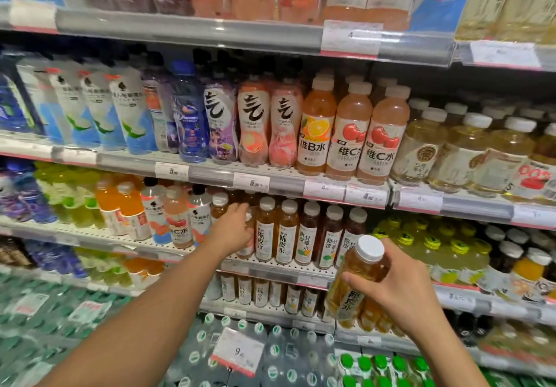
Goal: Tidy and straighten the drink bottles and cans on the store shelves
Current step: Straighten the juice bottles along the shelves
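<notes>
My right hand (400, 284) grips an amber tea bottle (355, 278) with a white cap, held tilted in front of the shelves. My left hand (236, 227) reaches into the third shelf and its fingers curl round a bottle (247, 243) at the left end of a row of amber and brown tea bottles (288, 233); the hand hides most of that bottle. The row stands upright on the shelf with white labels facing out.
Shelf edges with price tags (251, 182) run across the view. Vitamin drink bottles (346, 134) stand on the shelf above, orange and green drinks (120, 209) to the left, yellow bottles (427, 245) to the right. Shrink-wrapped water packs (270, 353) fill the bottom.
</notes>
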A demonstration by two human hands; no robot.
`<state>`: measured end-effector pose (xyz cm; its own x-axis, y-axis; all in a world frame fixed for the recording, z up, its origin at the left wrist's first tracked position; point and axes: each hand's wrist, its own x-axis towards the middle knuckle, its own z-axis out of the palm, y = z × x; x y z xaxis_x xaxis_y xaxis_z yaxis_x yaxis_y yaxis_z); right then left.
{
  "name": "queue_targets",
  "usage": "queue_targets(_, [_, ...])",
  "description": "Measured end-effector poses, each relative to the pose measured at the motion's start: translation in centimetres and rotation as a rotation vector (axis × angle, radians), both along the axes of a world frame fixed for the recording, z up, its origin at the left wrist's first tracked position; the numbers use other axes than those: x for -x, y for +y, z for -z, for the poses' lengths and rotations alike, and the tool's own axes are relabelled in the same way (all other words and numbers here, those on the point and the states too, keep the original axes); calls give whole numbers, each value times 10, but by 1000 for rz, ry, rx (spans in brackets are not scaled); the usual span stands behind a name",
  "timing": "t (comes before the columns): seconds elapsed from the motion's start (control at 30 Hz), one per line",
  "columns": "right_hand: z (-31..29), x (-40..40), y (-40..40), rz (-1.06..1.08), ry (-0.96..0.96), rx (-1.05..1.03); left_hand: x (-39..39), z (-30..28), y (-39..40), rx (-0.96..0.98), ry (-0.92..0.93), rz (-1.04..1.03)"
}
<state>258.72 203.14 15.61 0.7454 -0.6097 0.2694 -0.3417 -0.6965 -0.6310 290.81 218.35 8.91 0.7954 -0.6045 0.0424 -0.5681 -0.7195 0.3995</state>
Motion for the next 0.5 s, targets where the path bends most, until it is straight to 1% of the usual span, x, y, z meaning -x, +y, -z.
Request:
queue_targets(0.1, [-2, -9, 7, 0, 13, 40, -7, 9, -1, -48, 0, 22])
queue_targets(0.27, [-6, -29, 16, -29, 23, 76, -6, 20, 5, -60, -128, 15])
queue_targets(0.4, [-6, -45, 21, -46, 21, 85, -1, 30, 12, -19, -169, 29])
queue_targets(0.5, [-4, -54, 25, -59, 21, 86, 1, 36, 20, 4, -163, 34])
